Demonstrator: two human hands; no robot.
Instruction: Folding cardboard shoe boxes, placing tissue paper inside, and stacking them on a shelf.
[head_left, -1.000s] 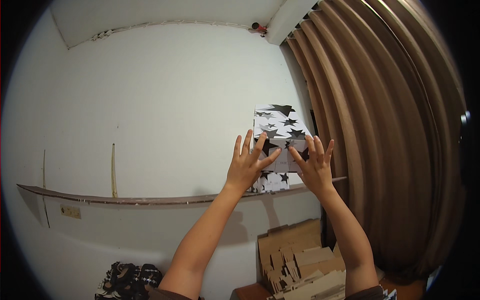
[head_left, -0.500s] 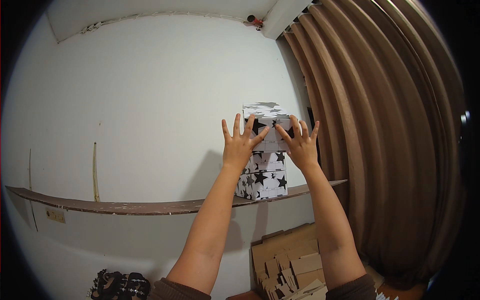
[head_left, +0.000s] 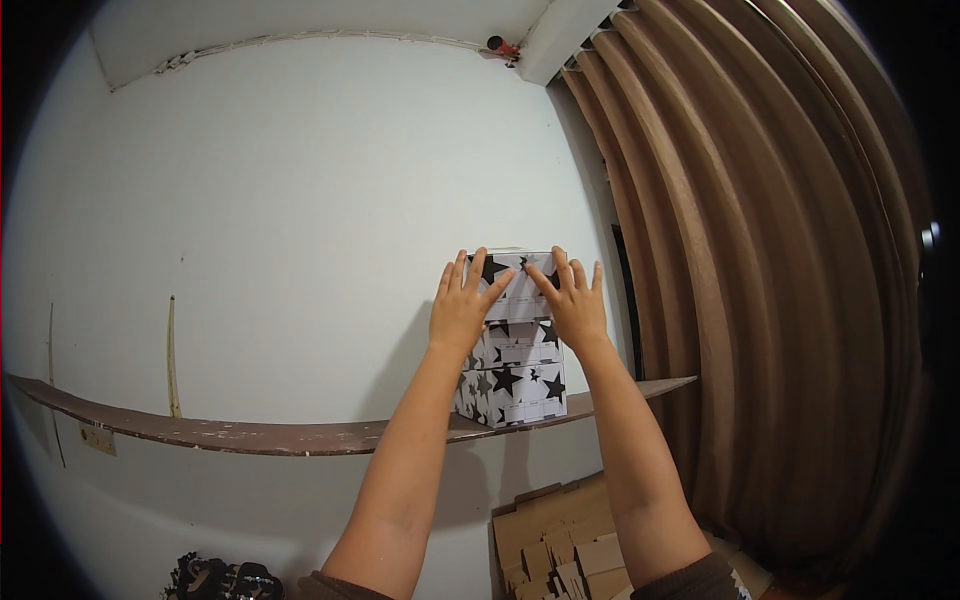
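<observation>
Three white cardboard boxes with black and grey stars stand in a stack. My left hand [head_left: 462,308] and my right hand [head_left: 575,300] are on either side of the top box [head_left: 518,285]. Both thumbs lie against its front face, with fingers up along its upper edge and sides. That box rests on the middle box [head_left: 522,345], which stands on the bottom box [head_left: 515,392]. Only a thin strip of the top box's upper face shows. The fingers hide parts of its sides.
The stack stands near the right end of a narrow brown wall shelf [head_left: 250,436]. A brown curtain [head_left: 740,280] hangs at the right. Flattened brown cardboard [head_left: 545,520] leans below the shelf. Black footwear [head_left: 225,580] lies at the lower left.
My hands have come down with the top box, which now sits squarer on the stack. Its upper face, broadly seen before, is a thin strip. The whole view has shifted slightly.
</observation>
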